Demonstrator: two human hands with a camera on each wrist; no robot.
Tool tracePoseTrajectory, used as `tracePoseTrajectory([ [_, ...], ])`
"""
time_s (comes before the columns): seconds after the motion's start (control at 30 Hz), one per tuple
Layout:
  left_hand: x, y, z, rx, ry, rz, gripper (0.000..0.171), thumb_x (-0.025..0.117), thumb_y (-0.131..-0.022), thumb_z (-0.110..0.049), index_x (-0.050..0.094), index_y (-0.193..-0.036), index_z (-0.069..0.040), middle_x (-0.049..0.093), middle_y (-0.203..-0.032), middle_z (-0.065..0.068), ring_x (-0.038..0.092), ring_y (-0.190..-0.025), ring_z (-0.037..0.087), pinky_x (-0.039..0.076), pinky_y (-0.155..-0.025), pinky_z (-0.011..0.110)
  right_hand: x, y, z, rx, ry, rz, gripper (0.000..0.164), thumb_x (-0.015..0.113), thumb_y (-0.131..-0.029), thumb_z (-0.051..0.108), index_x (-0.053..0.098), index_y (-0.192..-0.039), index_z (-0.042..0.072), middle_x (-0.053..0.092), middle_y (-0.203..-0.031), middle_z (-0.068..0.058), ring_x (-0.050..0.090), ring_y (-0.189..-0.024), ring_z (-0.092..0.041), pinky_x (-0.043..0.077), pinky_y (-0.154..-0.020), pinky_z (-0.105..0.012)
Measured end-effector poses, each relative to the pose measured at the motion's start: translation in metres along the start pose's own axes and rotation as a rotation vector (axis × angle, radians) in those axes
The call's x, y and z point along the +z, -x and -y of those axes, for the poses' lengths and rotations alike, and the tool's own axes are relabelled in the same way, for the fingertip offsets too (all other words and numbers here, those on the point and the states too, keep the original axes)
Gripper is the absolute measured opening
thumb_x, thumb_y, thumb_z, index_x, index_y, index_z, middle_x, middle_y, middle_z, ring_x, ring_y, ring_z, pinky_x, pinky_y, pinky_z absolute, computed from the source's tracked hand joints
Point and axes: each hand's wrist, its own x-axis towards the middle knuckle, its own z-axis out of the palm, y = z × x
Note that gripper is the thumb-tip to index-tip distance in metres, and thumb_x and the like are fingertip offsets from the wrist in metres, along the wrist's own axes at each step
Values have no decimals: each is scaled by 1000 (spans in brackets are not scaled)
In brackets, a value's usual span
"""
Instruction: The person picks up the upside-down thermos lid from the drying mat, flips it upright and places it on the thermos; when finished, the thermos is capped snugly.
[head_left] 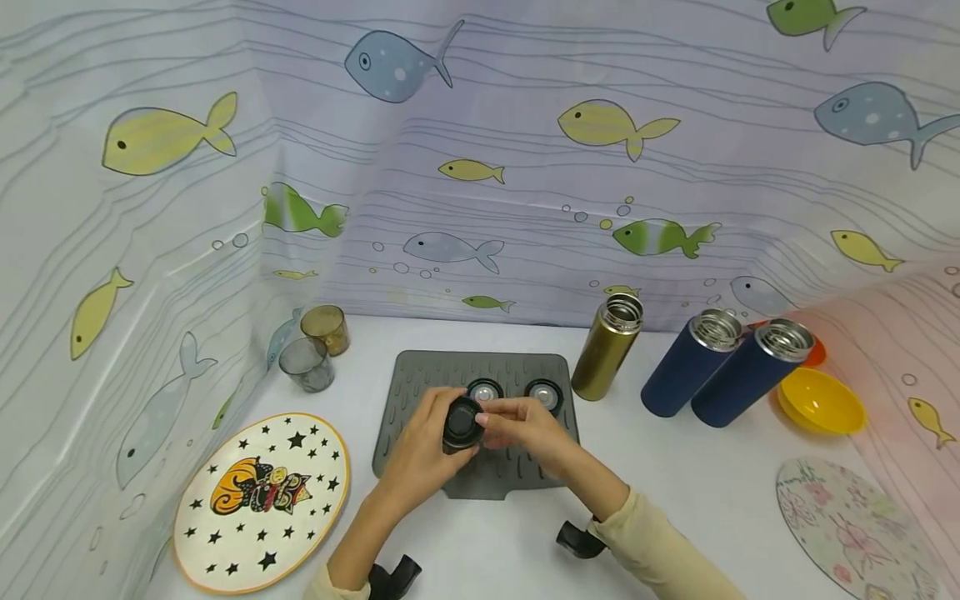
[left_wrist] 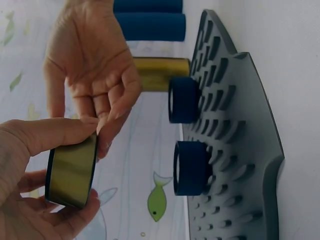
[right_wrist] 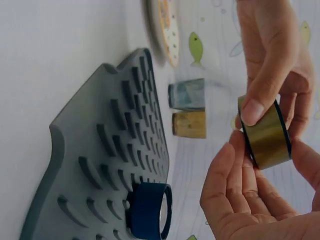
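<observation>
My left hand point(head_left: 420, 454) grips a round bottle lid point(head_left: 460, 427) by its sides above the grey mat. The lid's black hollow underside faces the head camera, and its gold outer wall point(left_wrist: 73, 172) shows in the left wrist view. My right hand point(head_left: 531, 429) meets the lid at its right edge. In the right wrist view that hand's thumb touches one face and its fingers reach the opposite side; the exact contact is partly hidden. Two blue lids point(left_wrist: 191, 168) stand on the ridged mat point(head_left: 420, 375) just beyond my hands.
A gold bottle point(head_left: 606, 350) and two navy bottles point(head_left: 686, 367) stand lidless at the right, beside a yellow bowl point(head_left: 821, 402). Two glasses point(head_left: 307, 367) stand back left. A star-patterned plate point(head_left: 300, 533) lies left, a floral placemat point(head_left: 855, 525) front right.
</observation>
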Motion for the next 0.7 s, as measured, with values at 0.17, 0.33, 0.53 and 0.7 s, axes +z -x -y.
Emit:
tracePoseTrajectory([
  [0.17,1,3,-2,60,4,4,77,91,-68,-5,52,-135,-7,52,-130,7,60,-117,25,55,-93,40,-2,8,1,9,-70,19,41,68,-94,18,63,-125,-8,73,-110,-11,72,-91,-17,59,-86,-35],
  [0.33,0,5,-2,-21,188,69,91,90,-73,-21,39,-149,-16,44,-144,9,51,-129,28,48,-103,47,4,21,4,-83,46,-122,48,72,-92,19,60,-130,-8,69,-119,-20,72,-100,-26,58,-89,-36],
  [0.53,-13,0,2,-250,595,136,74,74,-90,-21,34,-152,-7,43,-150,19,44,-137,38,38,-112,52,7,34,7,-691,676,-377,41,79,-83,9,67,-120,-3,72,-111,-14,72,-97,-26,60,-82,-35],
  [0.7,-19,-4,2,-297,689,236,74,75,-89,-17,36,-150,-3,43,-151,18,42,-140,37,37,-115,43,-1,37,8,-1189,1139,-506,28,64,-97,13,67,-117,-6,71,-113,-17,70,-101,-30,59,-83,-38],
])
